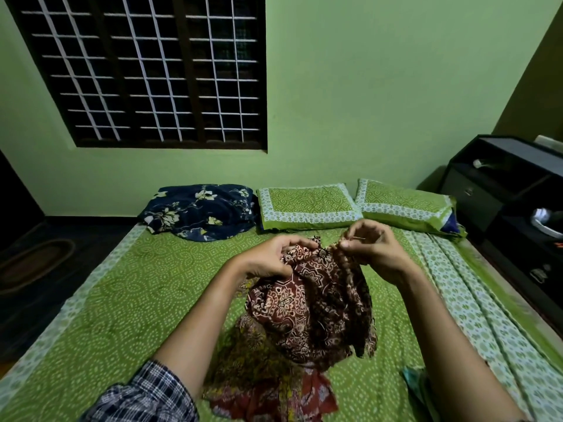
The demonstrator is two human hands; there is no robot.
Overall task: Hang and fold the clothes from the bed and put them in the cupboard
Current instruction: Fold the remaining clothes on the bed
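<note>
Printed garment (307, 303) is held lifted above the middle of the bed (122, 284), top edge pinched by the fingers (292, 240) of left hand (274, 255) and right hand (371, 251), probably so it hangs straight for folding; more clothes (259, 376) are piled under it.

Holding a maroon printed garment (307, 303) up by its bunched top edge with the left hand (271, 257) and right hand (374, 251), above more patterned clothes (268, 382) heaped on the green bed (122, 300); beyond the hands, two green pillows (304, 205) and a navy floral blanket (198, 211).
</note>
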